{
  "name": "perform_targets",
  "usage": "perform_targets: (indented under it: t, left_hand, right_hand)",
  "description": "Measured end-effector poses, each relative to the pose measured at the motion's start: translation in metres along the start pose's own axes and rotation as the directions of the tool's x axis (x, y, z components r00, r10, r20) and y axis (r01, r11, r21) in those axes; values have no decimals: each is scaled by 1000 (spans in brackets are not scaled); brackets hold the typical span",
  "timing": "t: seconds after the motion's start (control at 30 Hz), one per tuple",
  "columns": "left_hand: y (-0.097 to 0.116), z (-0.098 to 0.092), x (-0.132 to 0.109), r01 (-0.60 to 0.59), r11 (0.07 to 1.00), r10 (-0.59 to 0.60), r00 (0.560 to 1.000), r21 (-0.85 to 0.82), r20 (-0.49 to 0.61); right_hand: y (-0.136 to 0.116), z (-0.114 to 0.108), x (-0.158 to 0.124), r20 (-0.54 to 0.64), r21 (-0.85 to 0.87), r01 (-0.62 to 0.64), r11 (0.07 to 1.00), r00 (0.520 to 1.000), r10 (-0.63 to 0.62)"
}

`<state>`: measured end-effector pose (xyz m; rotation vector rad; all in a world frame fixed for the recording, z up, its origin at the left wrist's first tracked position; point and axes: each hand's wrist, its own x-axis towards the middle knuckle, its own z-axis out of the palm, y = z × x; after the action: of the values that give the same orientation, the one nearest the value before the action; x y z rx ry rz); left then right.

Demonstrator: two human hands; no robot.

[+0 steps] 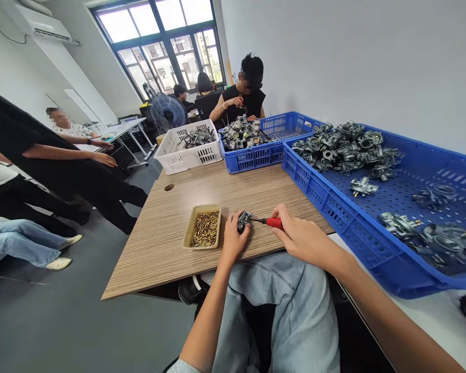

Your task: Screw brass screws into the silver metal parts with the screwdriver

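Note:
My left hand [234, 237] is closed around a small grey metal carburetor [244, 221] near the table's front edge. In my right hand [297, 233] is a screwdriver with a red handle [274, 223], its dark shaft pointing left at the carburetor. The tip meets the carburetor's right side; the exact contact point is too small to make out. Just left of my left hand sits a beige tray [185, 239] holding many small brass-coloured screw-like pieces [205, 229].
A large blue crate [349, 225] with carburetors [345, 147] runs along the right. Another blue crate [252, 159] and a white basket [194, 157] stand at the table's far edge. Behind them a person [244, 96] works. People stand and sit left; a fan [166, 112] stands beyond.

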<state>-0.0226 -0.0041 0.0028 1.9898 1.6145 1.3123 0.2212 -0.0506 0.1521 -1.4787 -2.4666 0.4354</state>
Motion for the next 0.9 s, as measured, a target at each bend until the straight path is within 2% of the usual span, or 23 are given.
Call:
perform_targets:
  t: [0.17, 0.57, 0.67, 0.8, 0.9]
  left_hand:
    - [0, 0, 0, 3, 1000, -3, 1000, -6, 2]
    - [-1, 0, 0, 3, 1000, -3, 1000, -7, 4]
    - [-1, 0, 0, 7, 1000, -7, 1000, -7, 3]
    - [-1, 0, 0, 7, 1000, -7, 1000, -11, 7]
    - [-1, 0, 0, 6, 1000, -6, 1000, -12, 10]
  right_hand:
    - [-5, -1, 0, 15, -74, -37, 997, 999, 38]
    - [-8, -2, 9, -70, -311, -224, 924, 975, 212]
    - [-5, 0, 9, -79, -281, -188, 941, 982, 172]
    - [0, 0, 5, -63, -124, -51, 991, 997, 43]
    - [1, 0, 2, -37, -47, -6, 999, 999, 4]
